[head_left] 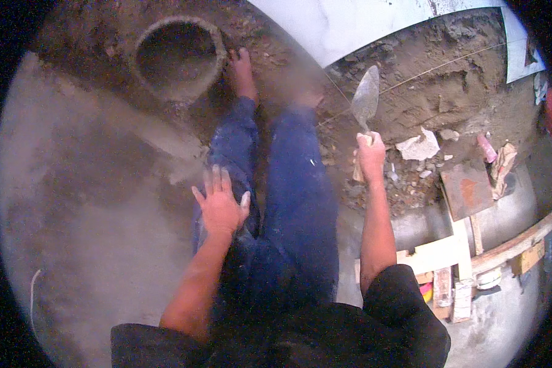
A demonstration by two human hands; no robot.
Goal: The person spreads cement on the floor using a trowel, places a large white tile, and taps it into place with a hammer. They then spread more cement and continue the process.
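My right hand (370, 158) is closed around the handle of a pointed trowel (366, 99). The trowel's grey blade points away from me, over rough mortar and dirt, and no load can be made out on it. My left hand (218, 205) lies with fingers spread on the thigh of my blue trousers (300, 184), holding nothing. Beyond my left foot (243, 72) stands a round bucket (219, 52), its rim crusted with grey; the inside is dark, so its contents are hard to tell.
A string (435, 66) runs over the rough mortar bed (423, 104), by a large pale tile (325, 30). Broken pieces (419, 146) lie right of the trowel. Further right are a brown square board (466, 191), a pink bottle (486, 148) and wooden boards (435, 253). Smooth grey floor (98, 245) spreads at left.
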